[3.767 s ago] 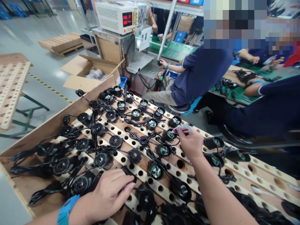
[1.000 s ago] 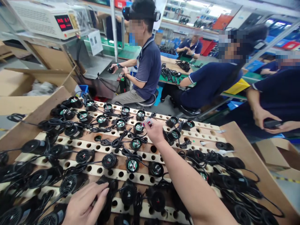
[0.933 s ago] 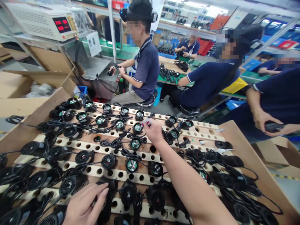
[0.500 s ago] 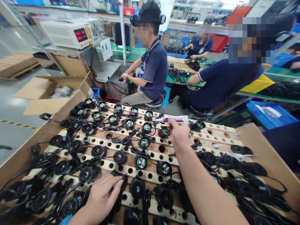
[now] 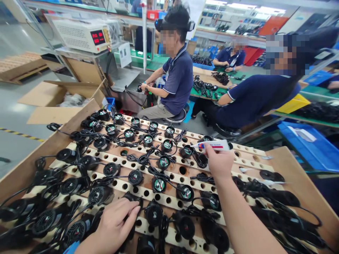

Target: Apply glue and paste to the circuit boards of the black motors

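My right hand (image 5: 220, 163) pinches a white glue tube (image 5: 222, 145) with red and blue print. The tube lies nearly level, its thin nozzle pointing left, over a round black housing (image 5: 186, 151) with a green circuit board inside; whether the tip touches it I cannot tell. Lower left, my left hand (image 5: 118, 220) rests among the black parts, fingers curled together and thumb alongside; what lies beneath the fingertips is hidden. More open housings show green boards, such as one housing (image 5: 159, 184) in the middle. Several others show a slotted black face (image 5: 111, 169).
Wooden strips with holes (image 5: 169, 200) run across a tray with wooden side walls (image 5: 296, 176). Black cables (image 5: 143, 158) lie coiled between parts. Beyond sit a co-worker (image 5: 177, 77) and another person (image 5: 254, 98). A power supply (image 5: 79, 35) and an open carton (image 5: 47, 95) stand left.
My right hand has moved right and slightly nearer with the tube, so its nozzle has gone from one housing to the one on its right. My left hand has hardly moved.
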Action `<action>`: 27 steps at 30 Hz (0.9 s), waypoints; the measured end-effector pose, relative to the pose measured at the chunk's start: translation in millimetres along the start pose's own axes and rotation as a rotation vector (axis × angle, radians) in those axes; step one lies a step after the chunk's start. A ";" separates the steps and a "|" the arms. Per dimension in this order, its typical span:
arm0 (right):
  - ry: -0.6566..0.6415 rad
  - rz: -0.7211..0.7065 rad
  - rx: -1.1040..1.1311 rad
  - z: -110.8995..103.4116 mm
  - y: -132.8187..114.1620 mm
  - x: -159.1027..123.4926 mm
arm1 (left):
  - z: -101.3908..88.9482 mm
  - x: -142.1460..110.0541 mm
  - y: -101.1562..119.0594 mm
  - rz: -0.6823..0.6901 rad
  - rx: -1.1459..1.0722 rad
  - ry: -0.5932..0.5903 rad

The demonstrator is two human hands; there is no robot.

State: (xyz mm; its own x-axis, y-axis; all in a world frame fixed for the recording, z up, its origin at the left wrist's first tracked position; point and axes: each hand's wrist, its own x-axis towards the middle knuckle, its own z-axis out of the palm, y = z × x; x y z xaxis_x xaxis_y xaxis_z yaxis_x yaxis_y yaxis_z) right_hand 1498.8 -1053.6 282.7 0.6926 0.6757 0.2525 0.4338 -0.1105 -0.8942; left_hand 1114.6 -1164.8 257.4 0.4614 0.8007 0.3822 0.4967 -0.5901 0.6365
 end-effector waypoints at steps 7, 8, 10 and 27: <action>-0.188 -0.387 -0.304 26.4 16.0 5.9 | -1.5 -0.2 -1.3 -0.018 0.004 -0.003; -0.194 -0.401 -0.319 29.1 16.1 7.7 | -1.4 -0.7 -2.0 -0.022 0.004 -0.006; -0.205 -0.425 -0.331 33.0 16.4 10.6 | -1.4 -1.6 -3.3 -0.028 0.003 -0.010; -0.234 -0.418 -0.315 39.0 25.5 12.2 | -2.9 0.6 -3.3 -0.014 0.013 -0.016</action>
State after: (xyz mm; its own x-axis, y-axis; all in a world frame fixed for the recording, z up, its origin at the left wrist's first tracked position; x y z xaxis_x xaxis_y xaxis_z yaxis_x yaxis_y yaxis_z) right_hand 1495.9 -1019.7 248.5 0.2948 0.8478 0.4408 0.8190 0.0135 -0.5736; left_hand 1111.1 -1162.1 257.4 0.4659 0.8070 0.3630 0.5126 -0.5805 0.6326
